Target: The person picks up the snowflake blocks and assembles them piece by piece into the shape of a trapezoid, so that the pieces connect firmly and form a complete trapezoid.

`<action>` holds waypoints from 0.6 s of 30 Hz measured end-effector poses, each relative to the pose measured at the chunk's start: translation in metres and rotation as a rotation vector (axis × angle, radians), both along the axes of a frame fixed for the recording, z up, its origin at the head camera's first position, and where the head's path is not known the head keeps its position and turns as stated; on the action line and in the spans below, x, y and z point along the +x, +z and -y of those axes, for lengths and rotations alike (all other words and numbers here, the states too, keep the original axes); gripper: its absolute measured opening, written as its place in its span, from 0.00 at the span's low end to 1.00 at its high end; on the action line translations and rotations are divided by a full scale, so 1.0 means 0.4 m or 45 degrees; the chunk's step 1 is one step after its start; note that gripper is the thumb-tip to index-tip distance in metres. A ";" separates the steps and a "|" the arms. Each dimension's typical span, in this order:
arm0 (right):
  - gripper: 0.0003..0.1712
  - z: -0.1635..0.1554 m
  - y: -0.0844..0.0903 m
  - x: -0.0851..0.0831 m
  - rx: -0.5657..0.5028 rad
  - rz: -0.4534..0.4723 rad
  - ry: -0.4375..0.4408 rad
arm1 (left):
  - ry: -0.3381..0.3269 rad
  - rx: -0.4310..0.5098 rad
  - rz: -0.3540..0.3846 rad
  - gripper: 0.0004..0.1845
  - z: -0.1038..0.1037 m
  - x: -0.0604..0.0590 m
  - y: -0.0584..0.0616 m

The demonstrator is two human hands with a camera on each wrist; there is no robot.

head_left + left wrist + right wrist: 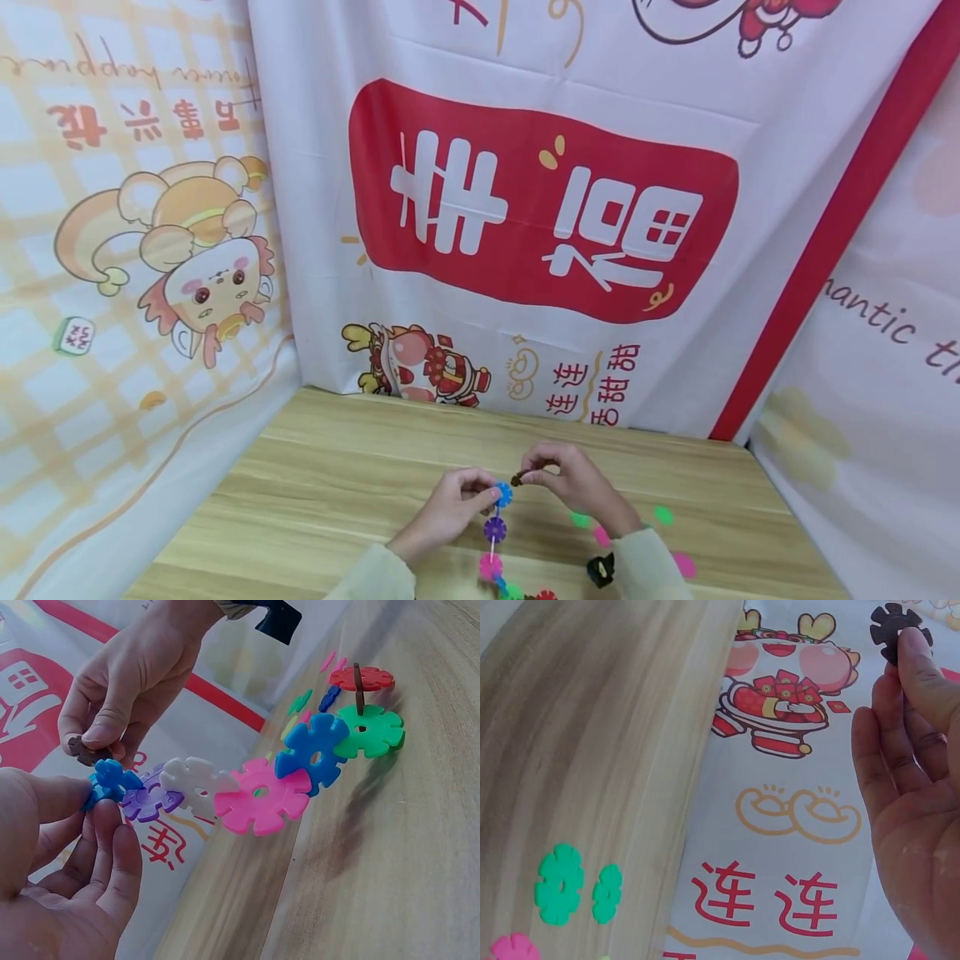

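Screening the back of the work area: a printed cloth (525,200). Below it, the wood-grain surface (300,483) carries the loose pieces, off to the person's right, presumably to leave room in front of the hands.

Next in size, the chain (241,801) of slotted flower discs. Order from the held end: blue disc (109,783), purple disc (152,796), white disc (184,780), pink disc (262,814), second blue disc (304,742), green disc (375,736), upright brown piece (358,694), red disc (377,678). Several neighbours sit at angles, likely because slot meets slot crosswise. Held end raised, remainder sloping toward the surface; cannot tell whether the far end touches it.

Left hand (447,507): grip narrowed to thumb and fingers, pinching the blue disc, probably to steady the chain by its end. Right hand (576,479): grip likewise a thin pinch, on a single brown disc (889,634); much of its toothed rim is free, which should leave slots usable. Brown and blue near each other, a small gap in the head view.

Loose, near the right sleeve (654,567): larger-looking green piece (559,896), narrower-looking green piece (609,904).
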State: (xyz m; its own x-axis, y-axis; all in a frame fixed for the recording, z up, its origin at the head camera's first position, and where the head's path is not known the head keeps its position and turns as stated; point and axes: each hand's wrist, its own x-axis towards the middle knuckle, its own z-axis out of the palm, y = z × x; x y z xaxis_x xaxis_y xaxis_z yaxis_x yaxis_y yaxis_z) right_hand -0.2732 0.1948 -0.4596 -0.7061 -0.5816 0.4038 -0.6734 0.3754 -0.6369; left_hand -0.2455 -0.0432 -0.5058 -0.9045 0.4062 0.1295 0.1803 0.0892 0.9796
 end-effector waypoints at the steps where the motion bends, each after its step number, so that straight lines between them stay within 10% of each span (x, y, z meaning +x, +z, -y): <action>1: 0.02 0.001 -0.003 -0.001 -0.012 -0.020 0.022 | 0.000 0.003 -0.001 0.11 0.000 -0.001 -0.001; 18: 0.06 0.030 -0.016 0.015 -0.120 -0.461 0.026 | 0.084 0.020 -0.064 0.08 -0.008 0.009 0.012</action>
